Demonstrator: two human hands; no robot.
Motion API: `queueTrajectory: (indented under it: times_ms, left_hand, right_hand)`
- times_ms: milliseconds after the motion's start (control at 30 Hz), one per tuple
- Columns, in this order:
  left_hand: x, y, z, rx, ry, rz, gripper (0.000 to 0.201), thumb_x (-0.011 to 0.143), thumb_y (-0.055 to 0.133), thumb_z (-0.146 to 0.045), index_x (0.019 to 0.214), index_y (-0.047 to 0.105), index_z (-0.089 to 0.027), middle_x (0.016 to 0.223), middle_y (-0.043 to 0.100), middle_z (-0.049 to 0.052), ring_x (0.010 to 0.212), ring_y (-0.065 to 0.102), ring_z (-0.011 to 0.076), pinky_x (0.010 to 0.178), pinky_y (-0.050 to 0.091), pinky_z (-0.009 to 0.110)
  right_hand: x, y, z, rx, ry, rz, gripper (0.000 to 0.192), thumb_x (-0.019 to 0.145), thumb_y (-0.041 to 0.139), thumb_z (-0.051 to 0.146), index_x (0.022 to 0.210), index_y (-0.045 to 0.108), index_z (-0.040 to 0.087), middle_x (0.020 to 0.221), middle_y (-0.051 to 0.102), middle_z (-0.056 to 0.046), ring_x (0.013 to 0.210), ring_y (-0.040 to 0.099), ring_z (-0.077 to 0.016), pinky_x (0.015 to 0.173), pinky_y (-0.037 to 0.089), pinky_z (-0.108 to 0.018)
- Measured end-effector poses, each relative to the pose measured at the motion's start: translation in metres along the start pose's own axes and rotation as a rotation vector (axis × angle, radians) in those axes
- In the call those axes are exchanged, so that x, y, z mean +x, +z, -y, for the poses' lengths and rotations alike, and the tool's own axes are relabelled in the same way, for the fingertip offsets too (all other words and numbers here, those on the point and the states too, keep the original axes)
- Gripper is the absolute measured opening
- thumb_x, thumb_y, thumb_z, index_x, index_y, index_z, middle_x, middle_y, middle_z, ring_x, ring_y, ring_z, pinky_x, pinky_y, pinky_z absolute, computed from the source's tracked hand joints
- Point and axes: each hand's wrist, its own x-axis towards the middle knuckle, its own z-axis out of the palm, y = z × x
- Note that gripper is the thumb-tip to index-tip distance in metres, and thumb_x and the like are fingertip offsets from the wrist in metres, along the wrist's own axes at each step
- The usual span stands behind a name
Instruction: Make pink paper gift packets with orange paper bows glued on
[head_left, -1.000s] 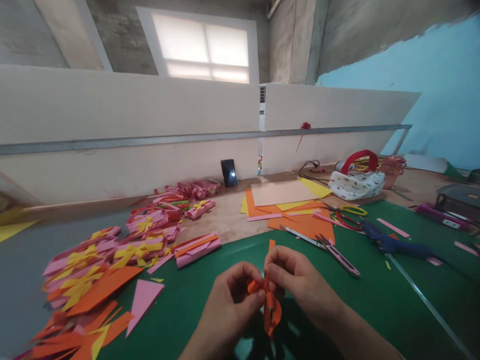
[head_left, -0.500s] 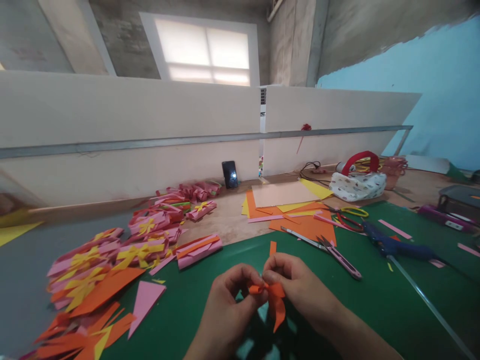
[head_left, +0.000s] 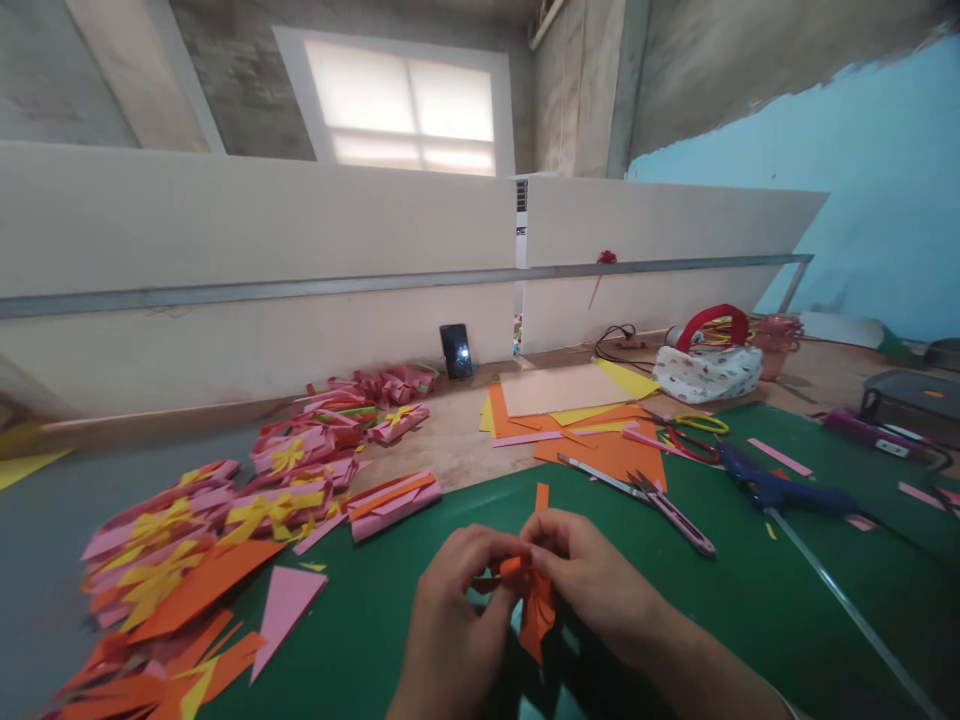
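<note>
Between my two hands is an orange paper bow (head_left: 536, 610), its loops and tails hanging below my fingers. My left hand (head_left: 461, 610) pinches it from the left, and my right hand (head_left: 592, 580) grips its upper right side. The pinched middle is partly hidden behind my fingers. Just beyond my right hand, an orange paper strip (head_left: 542, 496) sticks up. To the left of my hands lies a pink paper roll (head_left: 395, 508) with an orange band along it. A pink paper triangle (head_left: 287, 612) rests on the green mat (head_left: 360, 640).
Pink rolls with yellow bows (head_left: 277, 510) are heaped at left, near orange paper cutouts (head_left: 165, 670). A craft knife (head_left: 679, 515), scissors (head_left: 701, 435) and a blue glue gun (head_left: 780, 490) lie at right. Paper sheets (head_left: 562, 390) and a propped phone (head_left: 456, 351) stand beyond.
The orange bow has turned between my fingers, its tails now hanging more together. My left fingers have shifted closer to my right ones. The view has moved slightly.
</note>
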Motion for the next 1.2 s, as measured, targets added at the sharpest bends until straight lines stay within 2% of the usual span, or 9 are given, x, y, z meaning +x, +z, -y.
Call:
queueTrajectory:
  times_ms: [267,367,467,533,633,767,1033,1100,1200]
  left_hand:
    - [-0.003,0.000,0.004,-0.012,0.061,0.016,0.012,0.069,0.055,-0.012,0.062,0.061,-0.021,0.079,0.057,0.002,0.076,0.056,0.0163,0.067,0.042,0.023]
    - [0.001,-0.001,0.005,-0.117,-0.018,0.021,0.006,0.070,0.058,-0.019,0.065,0.061,-0.020,0.084,0.061,0.003,0.080,0.057,0.0177,0.073,0.042,0.025]
    - [0.004,-0.002,0.011,-0.263,-0.174,0.007,0.009,0.069,0.062,-0.027,0.067,0.059,-0.019,0.070,0.064,0.001,0.068,0.058,0.0169,0.064,0.042,0.025]
    - [0.006,-0.002,0.015,-0.361,-0.273,0.013,0.014,0.066,0.066,-0.030,0.067,0.059,-0.018,0.064,0.064,0.001,0.064,0.058,0.0165,0.061,0.042,0.025]
    - [0.007,-0.001,0.021,-0.497,-0.376,0.046,0.018,0.060,0.071,-0.027,0.069,0.060,-0.016,0.066,0.066,0.001,0.063,0.059,0.0155,0.061,0.042,0.025]
    - [0.007,0.001,0.028,-0.545,-0.460,0.036,0.023,0.055,0.075,-0.029,0.069,0.063,-0.015,0.056,0.061,-0.001,0.048,0.047,0.0076,0.047,0.030,0.019]
    - [0.009,0.004,0.041,-0.640,-0.538,0.139,0.027,0.052,0.076,-0.031,0.070,0.064,-0.014,0.054,0.056,-0.002,0.043,0.037,0.0044,0.043,0.022,0.018]
    - [0.009,0.003,0.041,-0.630,-0.549,0.127,0.027,0.053,0.076,-0.030,0.071,0.064,-0.014,0.052,0.055,-0.002,0.043,0.038,0.0046,0.043,0.021,0.018]
    - [0.009,0.001,0.037,-0.659,-0.560,0.079,0.029,0.053,0.076,-0.030,0.073,0.065,-0.013,0.054,0.056,-0.001,0.045,0.041,0.0062,0.044,0.025,0.019]
  right_hand:
    - [0.003,-0.003,-0.003,0.194,0.200,0.117,0.038,0.060,0.074,0.045,0.070,0.051,0.016,0.058,0.051,0.006,0.045,0.042,-0.0051,0.044,0.032,-0.019]
    - [0.003,-0.004,-0.002,0.043,0.083,0.029,0.033,0.070,0.066,0.046,0.076,0.056,0.014,0.062,0.055,0.003,0.051,0.048,-0.0081,0.049,0.035,-0.021]
    - [-0.001,-0.005,0.004,-0.128,-0.179,-0.125,0.028,0.081,0.053,0.042,0.088,0.060,0.016,0.075,0.059,-0.001,0.067,0.054,-0.0125,0.061,0.042,-0.025]
    - [-0.005,-0.004,0.008,-0.257,-0.270,-0.131,0.023,0.077,0.059,0.036,0.090,0.060,0.017,0.080,0.060,-0.001,0.072,0.055,-0.0137,0.064,0.042,-0.025]
    - [-0.010,0.000,0.012,-0.396,-0.263,-0.072,0.020,0.068,0.066,0.023,0.086,0.060,0.019,0.076,0.061,0.001,0.068,0.055,-0.0130,0.059,0.041,-0.023]
    - [-0.009,0.003,0.010,-0.373,-0.231,-0.061,0.002,0.075,0.056,0.018,0.077,0.057,0.017,0.063,0.059,0.003,0.058,0.055,-0.0112,0.055,0.042,-0.022]
    - [-0.008,0.001,0.005,-0.317,-0.153,-0.001,0.005,0.078,0.050,0.016,0.081,0.054,0.018,0.059,0.058,0.003,0.050,0.058,-0.0129,0.048,0.045,-0.023]
    - [-0.010,0.001,0.005,-0.407,-0.222,-0.038,0.009,0.078,0.051,0.015,0.084,0.055,0.019,0.064,0.060,0.002,0.056,0.059,-0.0135,0.053,0.047,-0.025]
    - [-0.013,0.000,0.004,-0.629,-0.518,-0.136,0.021,0.075,0.055,0.012,0.093,0.059,0.021,0.089,0.061,-0.004,0.082,0.058,-0.0172,0.072,0.048,-0.031]
